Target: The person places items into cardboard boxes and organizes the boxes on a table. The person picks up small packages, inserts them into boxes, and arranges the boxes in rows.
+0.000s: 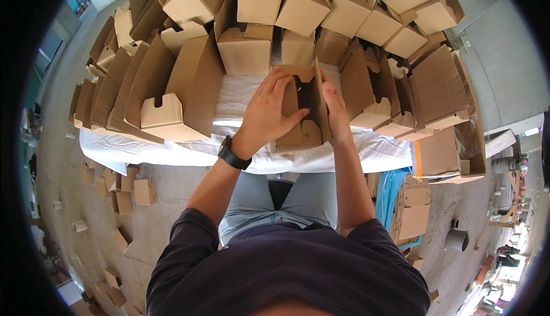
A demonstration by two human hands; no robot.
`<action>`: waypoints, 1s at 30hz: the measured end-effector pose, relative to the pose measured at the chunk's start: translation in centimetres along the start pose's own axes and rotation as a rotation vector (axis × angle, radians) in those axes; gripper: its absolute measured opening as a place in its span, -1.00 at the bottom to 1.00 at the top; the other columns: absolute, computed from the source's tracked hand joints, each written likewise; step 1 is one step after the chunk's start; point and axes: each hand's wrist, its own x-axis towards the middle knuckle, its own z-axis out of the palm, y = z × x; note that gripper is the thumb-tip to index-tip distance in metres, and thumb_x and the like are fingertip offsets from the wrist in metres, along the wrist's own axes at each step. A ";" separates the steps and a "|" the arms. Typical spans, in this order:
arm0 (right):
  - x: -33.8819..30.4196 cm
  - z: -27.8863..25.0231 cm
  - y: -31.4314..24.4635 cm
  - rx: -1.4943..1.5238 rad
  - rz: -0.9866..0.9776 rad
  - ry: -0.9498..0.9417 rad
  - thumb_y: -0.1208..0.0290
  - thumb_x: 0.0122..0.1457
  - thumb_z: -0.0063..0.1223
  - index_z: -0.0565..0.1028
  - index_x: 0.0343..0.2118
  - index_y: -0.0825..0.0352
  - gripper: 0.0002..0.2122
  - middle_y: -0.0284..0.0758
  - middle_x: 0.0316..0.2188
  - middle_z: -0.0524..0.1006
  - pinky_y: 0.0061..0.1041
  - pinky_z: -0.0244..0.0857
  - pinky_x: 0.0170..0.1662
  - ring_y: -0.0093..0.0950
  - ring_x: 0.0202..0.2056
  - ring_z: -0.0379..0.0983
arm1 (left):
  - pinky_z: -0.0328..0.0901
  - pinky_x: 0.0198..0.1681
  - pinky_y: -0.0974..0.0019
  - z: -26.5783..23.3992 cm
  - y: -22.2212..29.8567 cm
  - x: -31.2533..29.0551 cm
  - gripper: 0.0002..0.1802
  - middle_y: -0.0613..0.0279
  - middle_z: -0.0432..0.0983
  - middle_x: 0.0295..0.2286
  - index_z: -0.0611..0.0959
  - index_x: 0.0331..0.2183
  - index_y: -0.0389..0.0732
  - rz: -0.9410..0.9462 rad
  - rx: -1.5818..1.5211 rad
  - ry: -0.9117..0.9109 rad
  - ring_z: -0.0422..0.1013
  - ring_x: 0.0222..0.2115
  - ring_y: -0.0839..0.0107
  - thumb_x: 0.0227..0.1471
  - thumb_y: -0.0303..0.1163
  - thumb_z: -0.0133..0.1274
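Observation:
A small brown cardboard box (312, 131) with its top uncovered stands in front of me, near the front edge of a table covered in white cloth (238, 95). My left hand (266, 110) grips its left side, the thumb reaching over into the box and the fingers lying along the outside and far corner. Against the upright right panel lies my right hand (336, 108), its fingers bent over the outer face. The box is held between both hands. The inside of the box is dark, and its contents cannot be made out.
Rows of similar cardboard boxes (197, 81) line the table on the left, and more boxes (369, 89) stand on the right. Stacked boxes (303, 9) fill the back. Small cartons (144, 191) lie on the floor at left. A blue plastic sheet (391, 195) hangs below the table's right side.

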 end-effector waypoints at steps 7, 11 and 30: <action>1.1 0.1 1.9 -0.193 -0.176 -0.107 0.15 0.33 -0.21 0.12 0.23 0.49 -0.44 -0.08 0.22 0.19 -0.44 -0.09 0.28 -0.30 0.25 0.08 | 0.00 0.27 0.06 0.3 0.4 -0.5 -0.13 -0.17 0.10 0.12 0.24 0.09 -0.49 0.000 -0.057 -0.049 -0.15 0.27 -0.16 -0.20 -0.32 0.25; 0.2 0.8 2.5 -0.742 -0.315 -0.004 0.25 0.27 -0.10 0.16 0.20 0.54 -0.45 0.10 0.23 0.11 -0.34 -0.06 0.28 -0.07 0.28 0.02 | -0.04 0.28 0.06 0.6 -0.2 -0.8 -0.19 -0.16 0.07 0.15 0.25 0.10 -0.48 -0.001 -0.136 -0.060 -0.22 0.28 -0.19 -0.18 -0.41 0.18; 0.2 1.1 3.6 -0.845 -0.420 -0.009 0.35 0.33 -0.16 0.21 0.20 0.42 -0.57 0.08 0.25 0.08 -0.30 0.08 0.22 -0.01 0.23 0.10 | -0.23 0.35 0.05 0.8 -1.7 -0.6 -0.33 -0.16 0.28 0.09 0.38 0.01 -0.47 0.024 -0.252 0.049 0.13 0.19 -0.04 -0.24 -0.52 0.09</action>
